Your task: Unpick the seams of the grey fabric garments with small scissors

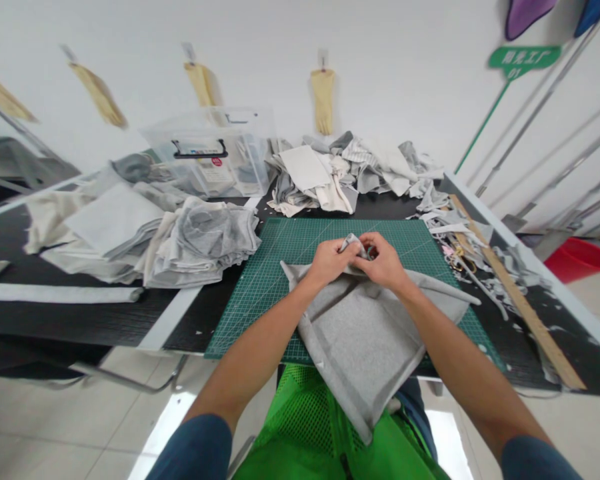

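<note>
A piece of grey fabric with folded edges spreads over the green cutting mat and hangs past the table's front edge onto my lap. My left hand pinches its far edge, which is bunched up between the fingers. Close beside it, my right hand is closed on the same edge, fingers curled and thumb pressed in. Both hands are just above the mat, almost touching each other. The fingertips partly hide the gathered cloth.
Stacks of grey and cream fabric lie to the left, with a clear plastic box behind. More cloth scraps are heaped along the wall. On the right are a wooden ruler, scissors, loose trimmings and a red bucket on the floor.
</note>
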Action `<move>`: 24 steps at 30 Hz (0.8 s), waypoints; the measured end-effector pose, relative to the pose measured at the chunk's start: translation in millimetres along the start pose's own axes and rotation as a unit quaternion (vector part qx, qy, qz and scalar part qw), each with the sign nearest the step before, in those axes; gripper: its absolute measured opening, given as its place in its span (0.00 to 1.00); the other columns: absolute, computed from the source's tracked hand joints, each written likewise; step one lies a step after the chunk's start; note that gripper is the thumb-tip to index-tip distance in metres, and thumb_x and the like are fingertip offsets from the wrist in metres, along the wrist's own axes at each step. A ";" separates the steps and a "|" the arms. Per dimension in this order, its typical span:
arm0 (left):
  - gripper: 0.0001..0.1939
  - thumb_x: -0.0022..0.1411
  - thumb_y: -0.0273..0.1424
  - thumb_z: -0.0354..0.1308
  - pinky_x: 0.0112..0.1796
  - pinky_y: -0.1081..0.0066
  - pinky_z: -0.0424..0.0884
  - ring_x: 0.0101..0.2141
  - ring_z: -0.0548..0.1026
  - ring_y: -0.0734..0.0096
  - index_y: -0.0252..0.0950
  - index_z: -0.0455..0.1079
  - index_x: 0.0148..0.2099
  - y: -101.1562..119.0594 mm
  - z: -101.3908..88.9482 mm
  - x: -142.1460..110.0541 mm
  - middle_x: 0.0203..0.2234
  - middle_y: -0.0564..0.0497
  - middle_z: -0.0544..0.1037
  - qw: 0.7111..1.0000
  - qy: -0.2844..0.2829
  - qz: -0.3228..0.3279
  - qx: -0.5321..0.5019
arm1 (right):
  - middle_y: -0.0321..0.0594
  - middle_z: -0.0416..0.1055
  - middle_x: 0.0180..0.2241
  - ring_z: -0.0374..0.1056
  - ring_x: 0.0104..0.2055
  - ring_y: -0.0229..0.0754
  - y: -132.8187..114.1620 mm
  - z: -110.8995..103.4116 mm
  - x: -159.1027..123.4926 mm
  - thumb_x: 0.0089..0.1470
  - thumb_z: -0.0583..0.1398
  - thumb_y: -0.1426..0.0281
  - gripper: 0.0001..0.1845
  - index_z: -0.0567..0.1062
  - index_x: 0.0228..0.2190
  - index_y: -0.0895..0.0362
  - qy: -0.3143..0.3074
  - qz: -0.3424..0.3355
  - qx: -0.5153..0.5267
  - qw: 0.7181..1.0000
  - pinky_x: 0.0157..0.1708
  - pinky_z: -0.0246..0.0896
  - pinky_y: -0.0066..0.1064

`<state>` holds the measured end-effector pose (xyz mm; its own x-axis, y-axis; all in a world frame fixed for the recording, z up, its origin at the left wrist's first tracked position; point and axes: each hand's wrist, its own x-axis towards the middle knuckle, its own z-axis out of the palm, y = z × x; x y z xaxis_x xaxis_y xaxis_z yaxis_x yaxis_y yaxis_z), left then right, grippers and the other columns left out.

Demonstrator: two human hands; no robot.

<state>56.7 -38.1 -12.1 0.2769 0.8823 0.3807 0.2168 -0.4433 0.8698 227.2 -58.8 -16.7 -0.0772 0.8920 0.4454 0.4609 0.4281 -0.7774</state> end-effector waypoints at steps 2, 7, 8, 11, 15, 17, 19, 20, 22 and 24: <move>0.30 0.63 0.51 0.58 0.24 0.71 0.47 0.21 0.53 0.79 0.36 0.56 0.20 0.1 -2.1 -1.1 0.17 0.57 0.55 1.000 0.006 -0.017 -0.001 | 0.36 0.75 0.32 0.64 0.29 0.38 -0.7 0.2 -0.2 0.50 0.68 0.57 0.20 0.72 0.41 0.53 0.001 0.009 0.036 0.999 0.32 0.58 0.32; 0.22 0.57 0.48 0.66 0.25 0.74 0.54 0.23 0.60 0.78 0.35 0.67 0.28 -1.6 -6.4 -1.1 0.19 0.58 0.63 1.000 0.015 0.003 -0.008 | 0.31 0.66 0.23 0.56 0.24 0.36 2.4 -2.4 -0.1 0.59 0.61 0.48 0.21 0.73 0.38 0.53 -0.049 0.047 0.111 0.992 0.25 0.49 0.30; 0.17 0.57 0.45 0.67 0.27 0.74 0.59 0.25 0.64 0.77 0.36 0.72 0.35 -1.5 -7.0 -0.6 0.22 0.57 0.68 1.000 0.017 0.017 -0.014 | 0.32 0.66 0.24 0.56 0.24 0.37 3.3 -3.1 0.1 0.60 0.60 0.48 0.21 0.73 0.38 0.54 -0.060 0.049 0.118 0.990 0.25 0.49 0.30; 0.20 0.56 0.37 0.67 0.37 0.72 0.68 0.33 0.73 0.72 0.38 0.75 0.51 -1.6 -8.0 1.2 0.34 0.52 0.78 0.998 0.015 0.058 -0.009 | 0.33 0.65 0.26 0.57 0.27 0.37 5.2 -4.8 0.8 0.62 0.58 0.48 0.22 0.73 0.34 0.54 -0.097 0.034 0.119 0.988 0.28 0.51 0.31; 0.12 0.60 0.38 0.64 0.37 0.70 0.70 0.34 0.74 0.71 0.36 0.78 0.42 -4.9 -6.7 3.3 0.34 0.49 0.80 0.998 0.015 0.052 -0.019 | 0.33 0.64 0.24 0.57 0.27 0.37 4.2 -4.6 0.8 0.63 0.56 0.48 0.23 0.70 0.29 0.54 -0.090 0.018 0.088 0.992 0.28 0.52 0.31; 0.13 0.59 0.40 0.65 0.35 0.71 0.70 0.31 0.73 0.72 0.35 0.77 0.38 -6.8 -5.3 4.1 0.30 0.50 0.79 0.998 0.027 0.020 -0.050 | 0.33 0.69 0.28 0.61 0.29 0.38 2.6 -2.3 0.0 0.59 0.61 0.50 0.19 0.72 0.35 0.54 -0.075 0.020 0.072 0.994 0.30 0.54 0.31; 0.15 0.57 0.42 0.67 0.31 0.72 0.68 0.28 0.71 0.74 0.34 0.75 0.34 -7.7 -4.4 4.7 0.27 0.53 0.77 0.997 0.037 -0.011 -0.067 | 0.34 0.73 0.33 0.64 0.31 0.38 1.0 0.8 -0.9 0.53 0.66 0.54 0.21 0.71 0.43 0.53 -0.054 0.018 0.058 0.997 0.32 0.57 0.31; 0.16 0.55 0.43 0.68 0.29 0.73 0.66 0.26 0.69 0.75 0.34 0.73 0.32 -7.7 -4.2 4.8 0.24 0.54 0.75 0.997 0.042 -0.021 -0.068 | 0.34 0.73 0.33 0.65 0.31 0.38 0.4 2.2 -1.2 0.51 0.68 0.55 0.23 0.71 0.43 0.52 -0.039 0.016 0.051 0.998 0.32 0.58 0.31; 0.19 0.54 0.43 0.68 0.26 0.74 0.61 0.23 0.64 0.78 0.35 0.68 0.26 -6.7 -4.4 4.7 0.21 0.56 0.70 0.996 0.053 -0.030 -0.063 | 0.34 0.72 0.31 0.63 0.30 0.38 -0.3 3.8 -1.4 0.51 0.68 0.55 0.20 0.72 0.40 0.53 -0.009 0.011 0.036 0.999 0.32 0.58 0.31; 0.20 0.54 0.44 0.69 0.24 0.75 0.57 0.22 0.60 0.79 0.35 0.65 0.25 -5.1 -5.1 4.0 0.19 0.58 0.66 0.996 0.054 -0.029 -0.060 | 0.34 0.70 0.28 0.62 0.29 0.38 0.1 3.3 -1.0 0.55 0.65 0.53 0.17 0.74 0.36 0.53 0.001 0.010 0.035 0.999 0.30 0.57 0.31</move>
<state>51.9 -31.5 -13.4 0.1626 0.9205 0.3552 0.1147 -0.3752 0.9198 224.4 -59.1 -18.6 -0.0666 0.9001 0.4305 0.4001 0.4194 -0.8149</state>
